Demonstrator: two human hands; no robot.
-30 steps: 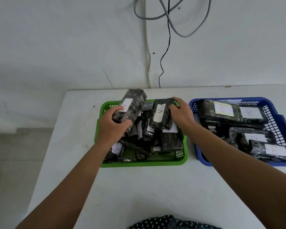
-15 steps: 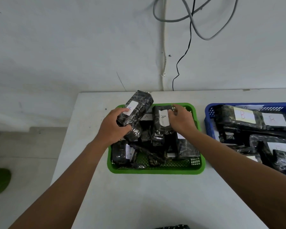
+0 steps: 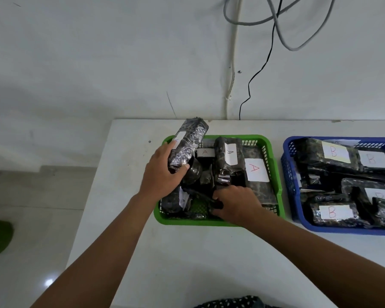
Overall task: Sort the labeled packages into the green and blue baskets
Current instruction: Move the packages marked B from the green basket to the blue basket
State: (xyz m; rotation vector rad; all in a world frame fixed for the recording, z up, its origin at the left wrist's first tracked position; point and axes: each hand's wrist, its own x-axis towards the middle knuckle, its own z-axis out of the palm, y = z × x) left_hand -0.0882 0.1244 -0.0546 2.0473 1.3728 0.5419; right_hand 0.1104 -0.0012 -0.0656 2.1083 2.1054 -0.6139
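Head view: the left hand (image 3: 162, 174) grips a long black plastic-wrapped package with a white label (image 3: 187, 144) above the green plastic basket (image 3: 273, 150) at its 10 o'clock corner. The package rises from the hand, its long axis pointing to 1 o'clock. The right hand (image 3: 236, 204), fingers curled, grasps a small black package (image 3: 216, 204) at the basket's 6 o'clock edge. The blue plastic basket (image 3: 287, 165) sits at 3 o'clock.

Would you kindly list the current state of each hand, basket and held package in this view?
Left hand: grips a wrapped package.
Wrapped package: lifted, tilted above the green basket.
Right hand: reaching into the green basket, grasp hidden.
Green basket: holds A-labeled packages.
Blue basket: holds B-labeled packages.
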